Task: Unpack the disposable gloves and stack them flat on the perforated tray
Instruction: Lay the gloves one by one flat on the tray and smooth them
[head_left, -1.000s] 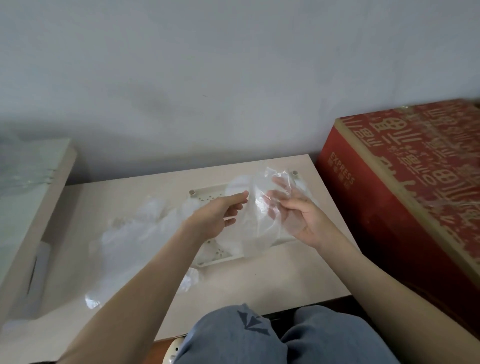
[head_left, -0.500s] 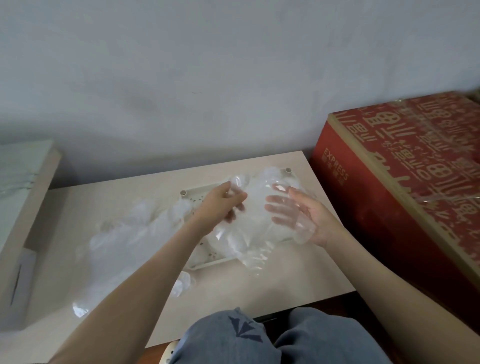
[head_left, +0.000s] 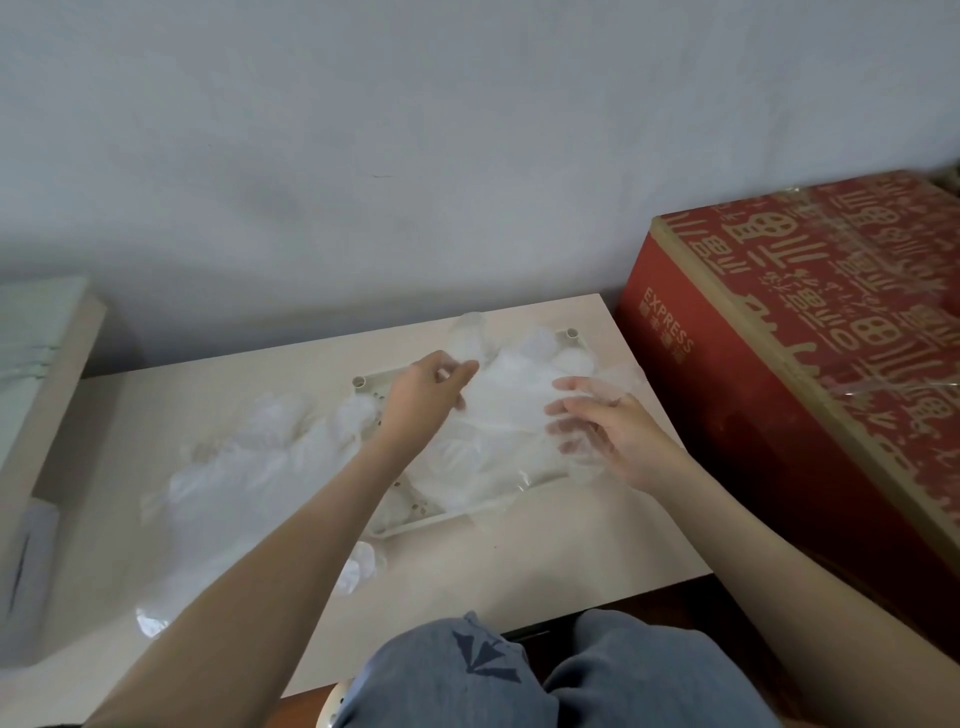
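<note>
Plastic film this thin, I'd guess weightless, floppy, clingy and slippery. The glove (head_left: 511, 415) is over the perforated tray (head_left: 363, 385); my left grip (head_left: 422, 399) pinches its far edge, right grip (head_left: 612, 435) spread open against it. I'd hold edges, not middles. Spare pile (head_left: 244, 467) lies left of the tray.

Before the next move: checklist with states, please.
1. Tray sits on the table, in reach: ok.
2. Left grip pinches the glove at its far edge: ok.
3. Right grip is open, fingers straight at the film; over or under it: cannot tell.
4. Glove flat on the tray: not ok, it is wrinkled and hangs past the rim.
5. Pile left of the tray not yet stacked: not ok.
</note>
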